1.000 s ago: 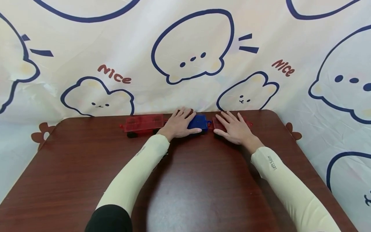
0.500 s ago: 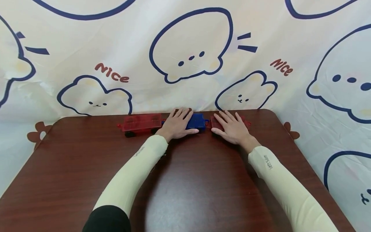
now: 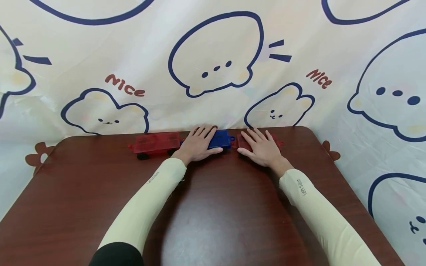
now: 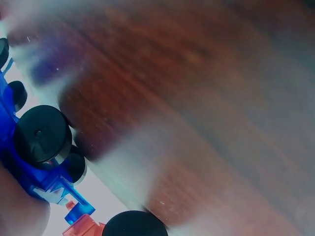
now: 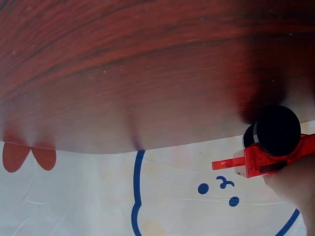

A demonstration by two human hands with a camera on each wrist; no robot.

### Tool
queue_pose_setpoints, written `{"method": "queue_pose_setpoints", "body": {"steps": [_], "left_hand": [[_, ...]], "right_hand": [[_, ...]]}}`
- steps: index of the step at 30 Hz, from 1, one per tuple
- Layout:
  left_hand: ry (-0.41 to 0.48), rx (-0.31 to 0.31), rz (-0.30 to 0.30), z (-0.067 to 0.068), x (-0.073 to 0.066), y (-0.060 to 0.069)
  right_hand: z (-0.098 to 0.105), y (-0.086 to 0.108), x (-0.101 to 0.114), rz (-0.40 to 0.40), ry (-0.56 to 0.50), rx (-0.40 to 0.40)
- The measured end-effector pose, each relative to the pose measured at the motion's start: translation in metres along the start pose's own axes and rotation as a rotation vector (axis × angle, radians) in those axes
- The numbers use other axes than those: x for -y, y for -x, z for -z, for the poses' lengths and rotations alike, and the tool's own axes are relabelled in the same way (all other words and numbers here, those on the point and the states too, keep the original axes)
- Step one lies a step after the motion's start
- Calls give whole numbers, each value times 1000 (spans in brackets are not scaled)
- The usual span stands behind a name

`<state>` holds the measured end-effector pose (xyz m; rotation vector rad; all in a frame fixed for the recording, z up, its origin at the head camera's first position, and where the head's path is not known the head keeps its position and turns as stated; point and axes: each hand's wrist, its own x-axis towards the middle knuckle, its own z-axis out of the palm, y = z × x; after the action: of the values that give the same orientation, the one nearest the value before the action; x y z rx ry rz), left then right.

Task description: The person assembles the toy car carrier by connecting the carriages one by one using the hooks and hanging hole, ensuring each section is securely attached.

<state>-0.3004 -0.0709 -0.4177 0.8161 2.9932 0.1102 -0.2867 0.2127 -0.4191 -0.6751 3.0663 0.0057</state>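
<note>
My left hand (image 3: 196, 146) rests palm down, fingers stretched forward, on a blue toy wagon base (image 3: 220, 139) near the table's far edge. My right hand (image 3: 263, 149) lies flat with fingers spread over a shorter-looking red wagon base (image 3: 277, 142), covering most of it. A hitch seems to join the blue base to this red one. Left of my left hand stands a long red wagon base (image 3: 158, 142), linked to the blue piece's partly hidden end. The left wrist view shows the blue frame (image 4: 7, 113) with black wheels (image 4: 43, 132); the right wrist view shows a red hitch end (image 5: 256, 160).
The row stands along the back of a dark brown table (image 3: 100, 207), close against a cream cloth backdrop (image 3: 186, 114) with navy cartoon outlines. The cloth continues down the right side (image 3: 392, 155). The table's back corners are rounded.
The whole head view has drifted a little to the left, hands, wagons and backdrop together. Both hands stay on the same wagon bases; no clear movement along the table shows.
</note>
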Motion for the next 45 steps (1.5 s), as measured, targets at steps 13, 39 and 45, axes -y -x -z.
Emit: {"method": "queue_pose_setpoints", "body": {"steps": [13,39,45], "left_hand": [[35,5,17,1,0,1],[38,-17,-2,0,-3,4],[26,-19,-1,-1,-3,3]], "right_hand": [[-2,-5,1,-32,-29,-5],[2,-6,-1,-29,-44,8],[3,-5,-4,-27,-57,11]]}}
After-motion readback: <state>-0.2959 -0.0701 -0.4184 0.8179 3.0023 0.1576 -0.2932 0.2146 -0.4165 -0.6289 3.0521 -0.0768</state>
